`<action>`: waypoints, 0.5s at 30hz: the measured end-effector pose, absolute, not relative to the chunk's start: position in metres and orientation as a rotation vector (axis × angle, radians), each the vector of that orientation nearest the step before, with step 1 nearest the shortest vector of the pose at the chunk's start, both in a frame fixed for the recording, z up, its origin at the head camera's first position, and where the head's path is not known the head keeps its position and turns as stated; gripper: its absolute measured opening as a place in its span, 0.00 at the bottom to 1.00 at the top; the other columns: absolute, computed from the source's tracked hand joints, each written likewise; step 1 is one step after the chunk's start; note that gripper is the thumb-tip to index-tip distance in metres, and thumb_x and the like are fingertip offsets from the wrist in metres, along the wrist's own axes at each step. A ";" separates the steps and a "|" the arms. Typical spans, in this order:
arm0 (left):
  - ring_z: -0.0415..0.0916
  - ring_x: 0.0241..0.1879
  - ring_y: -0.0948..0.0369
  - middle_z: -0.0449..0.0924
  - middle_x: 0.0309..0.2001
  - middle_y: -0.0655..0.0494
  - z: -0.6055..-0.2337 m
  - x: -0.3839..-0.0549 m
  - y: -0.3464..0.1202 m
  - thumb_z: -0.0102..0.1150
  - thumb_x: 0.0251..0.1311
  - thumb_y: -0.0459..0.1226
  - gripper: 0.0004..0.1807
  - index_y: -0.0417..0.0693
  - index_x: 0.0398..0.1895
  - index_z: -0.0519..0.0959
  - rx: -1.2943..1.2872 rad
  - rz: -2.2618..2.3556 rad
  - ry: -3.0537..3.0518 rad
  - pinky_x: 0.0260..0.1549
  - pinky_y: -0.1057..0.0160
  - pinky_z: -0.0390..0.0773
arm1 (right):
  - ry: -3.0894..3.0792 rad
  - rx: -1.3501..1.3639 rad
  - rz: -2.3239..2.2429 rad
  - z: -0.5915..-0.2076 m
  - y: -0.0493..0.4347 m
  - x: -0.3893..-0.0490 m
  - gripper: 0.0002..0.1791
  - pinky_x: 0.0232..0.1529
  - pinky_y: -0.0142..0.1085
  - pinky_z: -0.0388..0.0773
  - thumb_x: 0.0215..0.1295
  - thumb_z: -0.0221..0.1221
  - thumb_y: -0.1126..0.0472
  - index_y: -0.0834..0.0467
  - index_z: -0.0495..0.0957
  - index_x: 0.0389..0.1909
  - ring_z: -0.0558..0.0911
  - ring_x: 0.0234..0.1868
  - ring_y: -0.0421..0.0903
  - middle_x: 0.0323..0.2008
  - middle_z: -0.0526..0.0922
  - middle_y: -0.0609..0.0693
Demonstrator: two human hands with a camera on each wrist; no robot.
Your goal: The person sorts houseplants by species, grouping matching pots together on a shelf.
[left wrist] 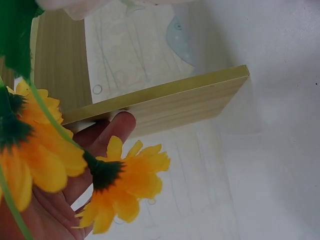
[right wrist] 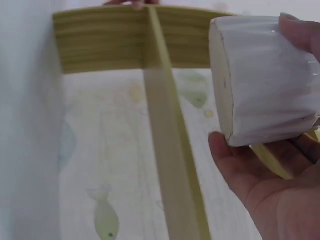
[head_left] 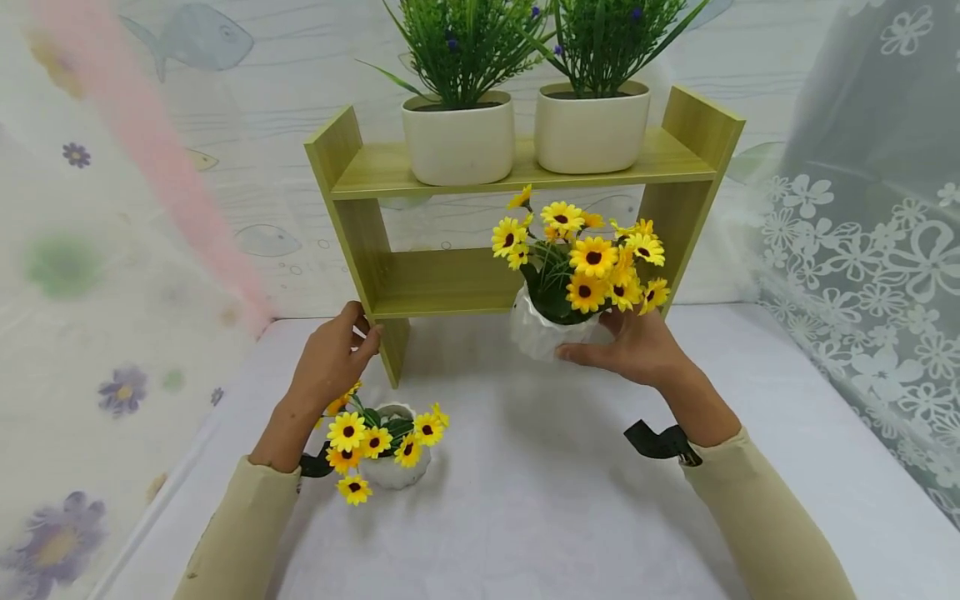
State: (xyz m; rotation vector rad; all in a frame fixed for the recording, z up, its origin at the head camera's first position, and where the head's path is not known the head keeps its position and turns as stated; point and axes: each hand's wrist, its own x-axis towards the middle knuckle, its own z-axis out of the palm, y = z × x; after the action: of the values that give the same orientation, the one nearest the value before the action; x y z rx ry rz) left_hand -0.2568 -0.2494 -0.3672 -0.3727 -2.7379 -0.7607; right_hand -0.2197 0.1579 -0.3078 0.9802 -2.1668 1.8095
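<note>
R. hand (head_left: 637, 346) is clamping a white pot (head_left: 536, 332) by its wall, thumb and fingers lying on opposing sides. The pot is hanging clear of the tabletop (head_left: 525, 500), nr. the front edge of the lower board (head_left: 450, 279) of the shelf (head_left: 686, 217), toward that board's R. end; whether pot & board are touching, the views aren't showing. Yellow flowers (head_left: 595, 257) are spreading above the rim & partly overhanging the hand.

L. hand (head_left: 326, 354) is touching the L. side panel (head_left: 363, 233), approx. level w/ the lower board's L. end; whether it is clamping the panel or merely resting there, cannot tell.

A 2nd pot (head_left: 393, 473), also w/ yellow blooms, is standing on the tabletop's L. half, in front of that panel's foot. L. planter (head_left: 458, 142) & R. planter (head_left: 592, 129) are standing side by side on the upper board (head_left: 378, 167).

Handling (judged): the held pot is looking glossy, stiff, prob. ceramic, fairly light, somewhat slippery, apt to chip vs. board edges; the blooms are seeming artificial & bendy. Best hold: wall below rim, w/ digits opposed, not stems.
</note>
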 end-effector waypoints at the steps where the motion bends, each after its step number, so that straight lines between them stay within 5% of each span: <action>1: 0.81 0.42 0.52 0.79 0.46 0.51 -0.367 -0.257 -0.250 0.51 0.74 0.46 0.18 0.47 0.58 0.68 -0.372 -0.761 -2.737 0.38 0.51 0.83 | -2.153 0.967 1.799 -0.306 0.158 -0.221 0.53 0.59 0.33 0.76 0.41 0.73 0.81 0.58 0.61 0.69 0.75 0.61 0.46 0.63 0.70 0.52; 15: 0.79 0.33 0.57 0.80 0.42 0.53 -0.368 -0.258 -0.251 0.50 0.74 0.45 0.14 0.48 0.54 0.69 -0.404 -0.747 -2.732 0.32 0.56 0.80 | -2.170 0.593 1.724 -0.298 0.158 -0.243 0.48 0.58 0.39 0.78 0.47 0.76 0.69 0.50 0.62 0.69 0.76 0.62 0.49 0.63 0.72 0.49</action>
State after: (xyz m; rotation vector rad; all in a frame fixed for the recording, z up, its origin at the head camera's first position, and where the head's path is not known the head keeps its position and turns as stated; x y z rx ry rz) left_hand -0.2577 -0.2513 -0.3680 -0.4041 -2.7318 -0.7472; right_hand -0.2433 0.1581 -0.2984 0.5932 -2.1704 1.7243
